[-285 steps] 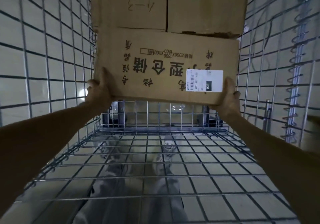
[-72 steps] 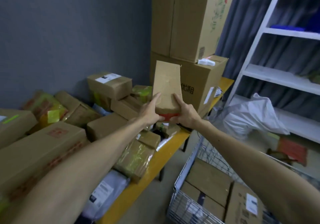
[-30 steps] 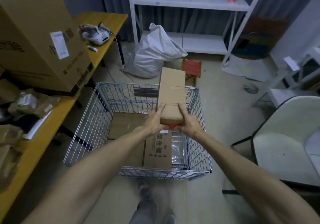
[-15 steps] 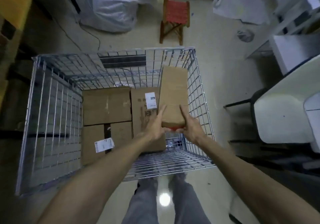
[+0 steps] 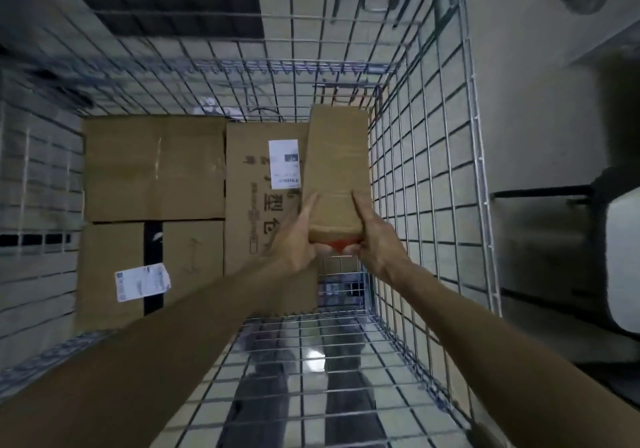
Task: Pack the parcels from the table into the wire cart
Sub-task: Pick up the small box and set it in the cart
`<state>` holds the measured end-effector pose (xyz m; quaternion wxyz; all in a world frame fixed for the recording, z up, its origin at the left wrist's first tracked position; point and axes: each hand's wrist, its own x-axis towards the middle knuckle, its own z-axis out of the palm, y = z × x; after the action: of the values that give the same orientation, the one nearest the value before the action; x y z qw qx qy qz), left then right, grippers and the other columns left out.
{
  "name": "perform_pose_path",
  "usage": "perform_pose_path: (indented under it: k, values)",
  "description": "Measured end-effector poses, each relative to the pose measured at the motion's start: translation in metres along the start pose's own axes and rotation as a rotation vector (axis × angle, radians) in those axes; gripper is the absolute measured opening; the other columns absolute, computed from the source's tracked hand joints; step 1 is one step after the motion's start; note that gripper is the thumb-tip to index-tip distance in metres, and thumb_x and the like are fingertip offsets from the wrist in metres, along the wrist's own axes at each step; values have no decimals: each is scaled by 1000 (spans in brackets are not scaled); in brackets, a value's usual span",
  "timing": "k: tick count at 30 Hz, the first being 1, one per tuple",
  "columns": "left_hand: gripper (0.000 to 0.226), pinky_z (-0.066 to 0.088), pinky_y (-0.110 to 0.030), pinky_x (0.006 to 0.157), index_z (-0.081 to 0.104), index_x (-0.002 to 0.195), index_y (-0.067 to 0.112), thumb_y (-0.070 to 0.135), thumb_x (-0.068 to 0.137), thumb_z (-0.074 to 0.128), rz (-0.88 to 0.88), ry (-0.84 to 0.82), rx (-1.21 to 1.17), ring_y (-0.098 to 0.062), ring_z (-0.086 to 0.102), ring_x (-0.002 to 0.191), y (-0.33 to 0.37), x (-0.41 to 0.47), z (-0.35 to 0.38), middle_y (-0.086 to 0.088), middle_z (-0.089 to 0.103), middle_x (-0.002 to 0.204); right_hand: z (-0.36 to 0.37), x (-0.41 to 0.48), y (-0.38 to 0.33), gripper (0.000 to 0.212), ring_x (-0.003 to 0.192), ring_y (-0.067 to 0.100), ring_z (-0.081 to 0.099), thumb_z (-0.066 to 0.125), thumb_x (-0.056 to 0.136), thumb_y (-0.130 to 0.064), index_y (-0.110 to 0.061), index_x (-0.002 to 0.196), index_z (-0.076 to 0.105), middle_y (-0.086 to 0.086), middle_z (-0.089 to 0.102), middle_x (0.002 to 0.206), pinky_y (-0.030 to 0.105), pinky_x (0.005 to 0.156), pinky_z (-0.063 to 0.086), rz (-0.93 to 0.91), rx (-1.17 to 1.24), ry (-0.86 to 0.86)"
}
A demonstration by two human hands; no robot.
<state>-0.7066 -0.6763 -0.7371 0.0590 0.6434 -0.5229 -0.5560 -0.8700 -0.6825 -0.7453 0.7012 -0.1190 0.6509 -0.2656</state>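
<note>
I look straight down into the wire cart (image 5: 429,177). A long narrow brown parcel (image 5: 337,167) with a red strip at its near end hangs inside the cart, close to the right wire wall. My left hand (image 5: 294,236) grips its near left edge and my right hand (image 5: 372,236) grips its near right edge. The parcel partly covers a printed carton (image 5: 256,205) with a white label lying on the cart floor.
A plain carton (image 5: 152,167) lies at the back left of the cart and another labelled carton (image 5: 114,274) at the front left. Bare wire floor (image 5: 346,285) shows at the front right. A white chair (image 5: 620,267) stands right of the cart.
Both hands have lowered the narrow parcel down into the cart along its right wall, and my head has come closer over the cart.
</note>
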Motion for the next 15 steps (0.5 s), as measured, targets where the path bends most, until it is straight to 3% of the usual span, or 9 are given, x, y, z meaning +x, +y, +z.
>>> perform_pose_path:
  k: [3, 5, 7, 9, 11, 15]
  values:
    - [112, 40, -46, 111, 7, 157, 33, 16, 76, 82, 17, 40, 0, -28, 41, 138, -16, 40, 16, -8, 32, 156, -11, 43, 8, 52, 98, 31, 72, 60, 91, -55, -17, 127, 60, 10, 73, 109, 44, 81, 60, -29, -14, 19]
    - [111, 38, -44, 112, 8, 157, 34, 14, 76, 82, 25, 74, 16, -27, 40, 138, -25, 63, 27, -8, 30, 157, -18, 70, 14, 64, 108, 38, 67, 65, 81, -66, -20, 125, 62, 11, 73, 110, 57, 95, 53, -32, -27, 37]
    - [114, 37, -44, 113, 10, 157, 37, 10, 73, 83, 32, 92, -12, -26, 38, 139, -30, 84, 37, -8, 27, 158, -25, 88, 18, 71, 107, 34, 68, 63, 79, -71, -20, 128, 60, 10, 72, 113, 51, 92, 56, -60, -46, 43]
    - [118, 37, -49, 114, 9, 155, 40, 10, 70, 85, 31, 84, -31, -25, 38, 139, -33, 97, 45, -7, 28, 158, -33, 98, 22, 65, 105, 28, 69, 61, 86, -65, -18, 130, 58, 10, 71, 115, 46, 90, 58, -70, -13, 46]
    - [118, 34, -50, 115, 6, 156, 38, 15, 71, 85, 12, 67, 15, -26, 37, 140, -37, 104, 49, -7, 31, 157, -37, 106, 26, 57, 104, 26, 70, 57, 91, -60, -18, 130, 56, 9, 70, 116, 45, 89, 58, -80, -19, 50]
    - [113, 34, -51, 115, 4, 156, 33, 18, 76, 81, 3, 60, 25, -27, 38, 139, -47, 109, 53, -8, 31, 157, -30, 120, 32, 63, 104, 27, 70, 58, 87, -66, -20, 130, 56, 10, 69, 118, 48, 89, 58, -96, -72, 51]
